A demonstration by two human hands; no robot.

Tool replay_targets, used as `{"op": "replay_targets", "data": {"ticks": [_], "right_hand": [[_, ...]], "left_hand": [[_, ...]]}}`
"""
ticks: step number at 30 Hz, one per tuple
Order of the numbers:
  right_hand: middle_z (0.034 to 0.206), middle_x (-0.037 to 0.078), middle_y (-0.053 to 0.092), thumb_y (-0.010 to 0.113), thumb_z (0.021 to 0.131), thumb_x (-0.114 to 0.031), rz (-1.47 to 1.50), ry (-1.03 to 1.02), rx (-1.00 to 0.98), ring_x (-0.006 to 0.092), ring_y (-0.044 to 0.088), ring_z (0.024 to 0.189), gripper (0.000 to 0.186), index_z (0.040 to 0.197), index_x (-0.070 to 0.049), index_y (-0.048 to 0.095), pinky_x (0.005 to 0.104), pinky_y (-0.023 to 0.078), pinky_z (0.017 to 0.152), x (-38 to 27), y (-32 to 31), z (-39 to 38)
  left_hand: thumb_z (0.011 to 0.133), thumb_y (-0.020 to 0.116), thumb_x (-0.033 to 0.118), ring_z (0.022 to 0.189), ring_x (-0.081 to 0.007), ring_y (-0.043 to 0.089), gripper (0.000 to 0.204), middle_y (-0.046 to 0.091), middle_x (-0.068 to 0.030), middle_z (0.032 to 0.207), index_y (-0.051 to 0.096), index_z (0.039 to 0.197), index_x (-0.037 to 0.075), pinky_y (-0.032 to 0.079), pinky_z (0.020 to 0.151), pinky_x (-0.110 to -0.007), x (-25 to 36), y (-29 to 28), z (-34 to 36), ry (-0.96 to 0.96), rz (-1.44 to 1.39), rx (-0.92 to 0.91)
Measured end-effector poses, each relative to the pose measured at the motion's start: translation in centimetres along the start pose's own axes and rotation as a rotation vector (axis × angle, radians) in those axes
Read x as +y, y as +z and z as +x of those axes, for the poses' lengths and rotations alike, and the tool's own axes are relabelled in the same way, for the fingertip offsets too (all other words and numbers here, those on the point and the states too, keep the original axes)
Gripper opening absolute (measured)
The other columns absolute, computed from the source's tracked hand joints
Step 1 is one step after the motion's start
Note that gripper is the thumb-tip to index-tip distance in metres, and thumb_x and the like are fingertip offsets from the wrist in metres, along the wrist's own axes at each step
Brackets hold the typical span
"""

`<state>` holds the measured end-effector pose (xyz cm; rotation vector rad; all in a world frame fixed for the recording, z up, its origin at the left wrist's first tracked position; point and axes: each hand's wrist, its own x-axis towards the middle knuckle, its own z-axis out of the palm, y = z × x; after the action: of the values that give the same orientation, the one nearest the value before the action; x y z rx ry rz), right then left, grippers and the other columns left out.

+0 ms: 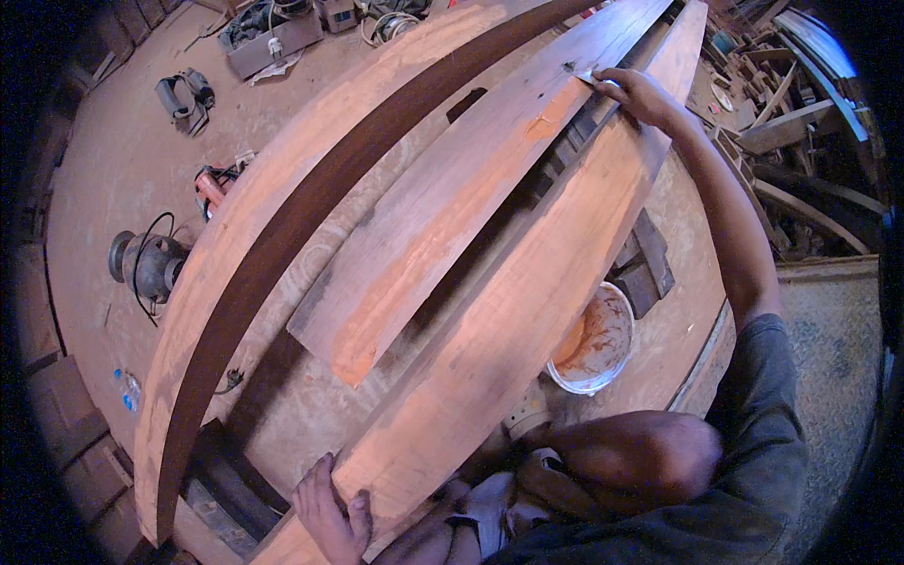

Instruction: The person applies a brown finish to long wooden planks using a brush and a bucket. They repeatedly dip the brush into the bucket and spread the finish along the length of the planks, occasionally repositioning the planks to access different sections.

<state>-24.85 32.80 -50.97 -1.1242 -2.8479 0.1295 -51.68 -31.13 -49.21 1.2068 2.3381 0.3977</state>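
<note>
My right hand (638,97) reaches far out and is closed on a putty knife (586,77), of which a small pale blade shows. The blade touches the long middle plank (428,221), at the upper end of a streak of orange-brown filler (405,282) spread along that plank's right side. A thicker dab of filler (548,121) lies just below the blade. My left hand (331,516) lies with fingers apart on the lower end of the nearest plank (490,330). Beside that plank, a white bucket (617,325) has orange-brown filler smeared inside.
A long curved beam (282,202) arcs along the left. Beyond it on the floor are a grey motor-like machine (155,259), a red power tool (215,186) and a tool box (268,42). Scrap wood (782,122) is heaped at the far right. My bent knee (673,457) is near the bucket.
</note>
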Motion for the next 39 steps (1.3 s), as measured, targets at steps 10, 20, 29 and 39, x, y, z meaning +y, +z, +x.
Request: {"op": "replay_targets", "data": {"ticks": [10,20,29,39], "right_hand": [[0.102,0.015,0.067,0.054,0.095,-0.032,0.027,-0.082,-0.037,0.0238,0.061,0.090,0.039,0.119,-0.002,0.059,0.0362,0.049,0.080,1.7,-0.9,0.9],[0.068,0.010,0.060,0.042,0.096,-0.024,-0.058,0.308,-0.506,0.0179,0.056,0.048,0.031,0.116,-0.004,0.054,0.0349,0.047,0.041,-2.2,-2.9,5.3],[0.062,0.010,0.067,0.051,0.083,-0.019,-0.437,0.103,-0.841,0.0219,0.067,0.055,0.026,0.073,-0.003,0.068,0.0371,0.053,0.049,-7.2,-1.0,8.2],[0.061,0.008,0.062,0.057,0.074,-0.023,-0.242,-0.054,-1.173,0.0207,0.061,0.054,0.019,0.068,-0.005,0.060,0.0374,0.049,0.047,-13.4,-2.4,5.3]], "left_hand": [[0.092,0.046,0.047,0.110,-0.0384,0.050,0.060,0.056,-0.0213,0.119,0.049,0.127,-0.001,0.036,0.095,-0.045,-0.7,0.4,0.0,0.053,-0.020,0.018],[0.092,0.046,0.048,0.111,-0.0373,0.050,0.059,0.057,-0.0179,0.120,0.049,0.129,0.002,0.036,0.097,-0.044,-1.3,-0.3,-0.4,0.017,-0.006,0.014],[0.092,0.041,0.054,0.117,-0.0414,0.046,0.068,0.050,-0.0236,0.128,0.044,0.133,0.001,0.032,0.100,-0.047,-2.1,-1.4,-1.3,0.044,-0.122,-0.043],[0.091,0.041,0.060,0.123,-0.0434,0.041,0.080,0.045,-0.0287,0.131,0.038,0.136,-0.006,0.032,0.102,-0.050,-4.4,-2.7,-2.6,0.189,-0.268,0.184]]}}
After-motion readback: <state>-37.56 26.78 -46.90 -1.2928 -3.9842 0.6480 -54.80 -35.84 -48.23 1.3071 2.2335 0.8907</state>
